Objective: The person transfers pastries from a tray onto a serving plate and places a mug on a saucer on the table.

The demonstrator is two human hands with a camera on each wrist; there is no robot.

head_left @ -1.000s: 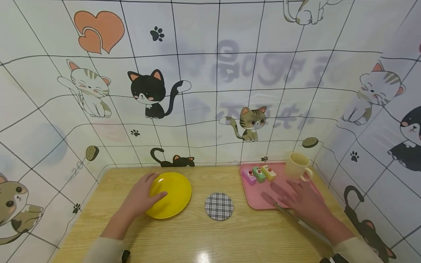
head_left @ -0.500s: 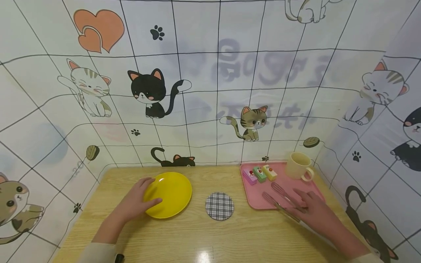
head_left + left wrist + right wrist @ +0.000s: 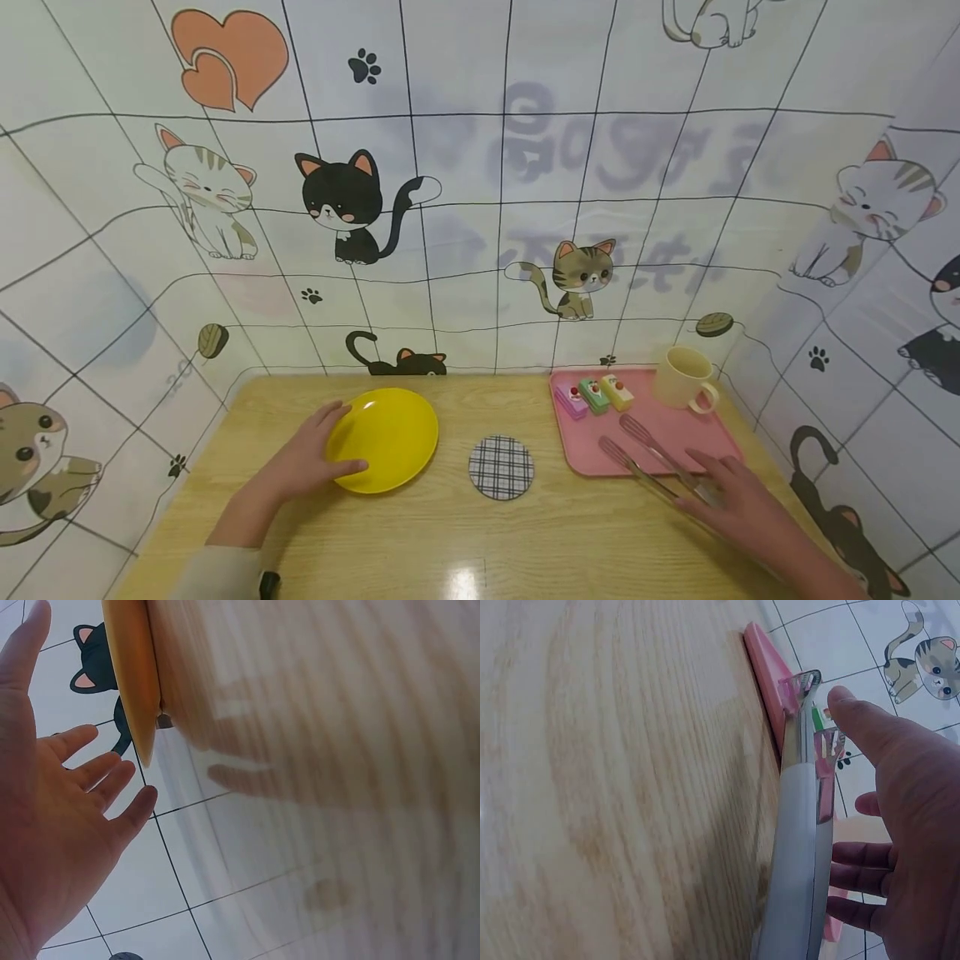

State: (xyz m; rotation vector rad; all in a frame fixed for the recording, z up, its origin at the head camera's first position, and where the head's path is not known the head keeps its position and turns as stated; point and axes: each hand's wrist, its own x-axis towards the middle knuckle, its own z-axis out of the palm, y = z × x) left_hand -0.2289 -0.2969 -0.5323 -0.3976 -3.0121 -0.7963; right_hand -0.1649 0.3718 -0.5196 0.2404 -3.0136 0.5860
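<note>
A yellow plate (image 3: 393, 437) lies on the left side of the table. At its left edge is my left hand (image 3: 303, 460), thumb and fingers spread, the thumb overlapping the rim. In the left wrist view the palm (image 3: 60, 825) is bare and the fingers point towards the plate's edge (image 3: 131, 682). On the right, metal tongs (image 3: 663, 456) rest with their two ends over a pink tray (image 3: 592, 454). My right hand (image 3: 750, 512) hovers around their handle part, fingers loosely extended. The right wrist view shows pale grey handles (image 3: 791, 855) between the thumb side and the fingers, not gripped.
Purple (image 3: 572, 403), green (image 3: 595, 397) and yellow (image 3: 617, 392) toy cake pieces sit in the tray's back left. A cream mug (image 3: 681, 379) stands at its back right. Between plate and tray lies a round checked coaster (image 3: 501, 467). A cat-print sheet (image 3: 465, 183) surrounds the table's back and sides.
My right hand has drawn back from over the tray towards the tongs' handles. My left hand has shifted slightly left from over the plate to its edge. The objects stay in place.
</note>
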